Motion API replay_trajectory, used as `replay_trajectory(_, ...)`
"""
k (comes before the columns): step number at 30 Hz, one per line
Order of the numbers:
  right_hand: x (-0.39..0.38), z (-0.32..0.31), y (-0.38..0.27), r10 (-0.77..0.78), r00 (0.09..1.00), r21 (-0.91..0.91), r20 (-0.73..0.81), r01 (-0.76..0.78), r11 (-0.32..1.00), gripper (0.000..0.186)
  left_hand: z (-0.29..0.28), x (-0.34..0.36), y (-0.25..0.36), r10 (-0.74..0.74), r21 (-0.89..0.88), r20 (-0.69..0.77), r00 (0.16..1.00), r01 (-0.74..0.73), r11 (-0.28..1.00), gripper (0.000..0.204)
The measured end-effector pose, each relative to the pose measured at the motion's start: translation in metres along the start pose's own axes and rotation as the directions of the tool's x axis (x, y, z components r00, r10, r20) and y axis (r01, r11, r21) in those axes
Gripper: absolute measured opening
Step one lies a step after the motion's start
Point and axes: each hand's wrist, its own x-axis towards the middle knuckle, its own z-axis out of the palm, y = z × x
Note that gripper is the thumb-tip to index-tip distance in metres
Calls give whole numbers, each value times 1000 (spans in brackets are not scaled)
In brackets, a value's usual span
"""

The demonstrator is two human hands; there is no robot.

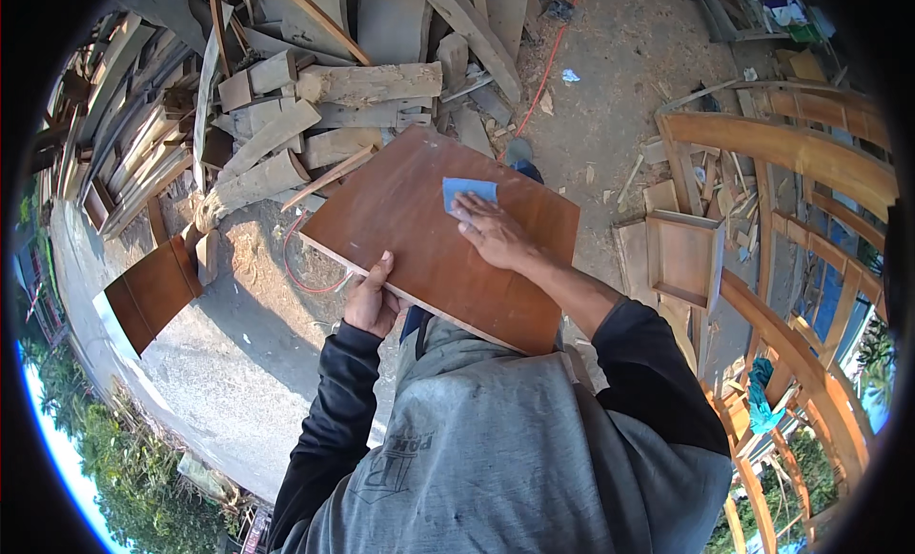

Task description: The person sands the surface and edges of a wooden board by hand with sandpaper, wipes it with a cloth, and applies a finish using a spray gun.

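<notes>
A reddish-brown wooden board (410, 201) lies tilted across my lap, its pale edge toward me. My left hand (374, 299) grips that near edge on the left, with the thumb on top and the fingers partly hidden beneath. On the board's upper face, right of its middle, my right hand (491, 232) presses down a small blue sheet of sandpaper (470, 189). The fingertips cover the sheet's lower part. Faint pale dust and scuffs mark the board's surface.
Rough planks and offcuts (372, 82) are heaped beyond the board at the far left. Another brown panel (152, 295) leans at the left. On the right stand a shallow wooden drawer (684, 259) and a large wooden frame (782, 144). An orange cord (551, 63) runs along the ground.
</notes>
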Motion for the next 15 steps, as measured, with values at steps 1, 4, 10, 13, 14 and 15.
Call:
replay_trajectory(1, -14, -4, -61, -193, 981, 55, 10, 193, 980, 50, -2, -4, -1, -3, -14, -18, 1000, 3, 1000, 40)
replay_trajectory(4, -37, -27, -92, -413, 890, 52, 194, 411, 910, 51, 29, -27, 5, 165, -37, -49, 985, -167, 985, 41)
replay_trajectory(10, 24, -31, 60, 240, 970, -111, -29, -242, 964, 50, 33, -36, 6, 103, -91, -79, 992, -110, 990, 40)
replay_trajectory(13, -38, -22, -96, -193, 977, 163, 86, 177, 971, 52, 20, -29, -9, 35, -121, -146, 989, -53, 991, 33)
replay_trajectory(14, -55, -28, -129, -273, 945, 154, 177, 248, 957, 52, 17, -28, -7, -7, -94, -171, 985, -9, 995, 34)
replay_trajectory(15, -59, -31, -131, -280, 935, 146, 215, 253, 956, 51, 15, -35, -12, -41, -64, -171, 984, 31, 997, 36)
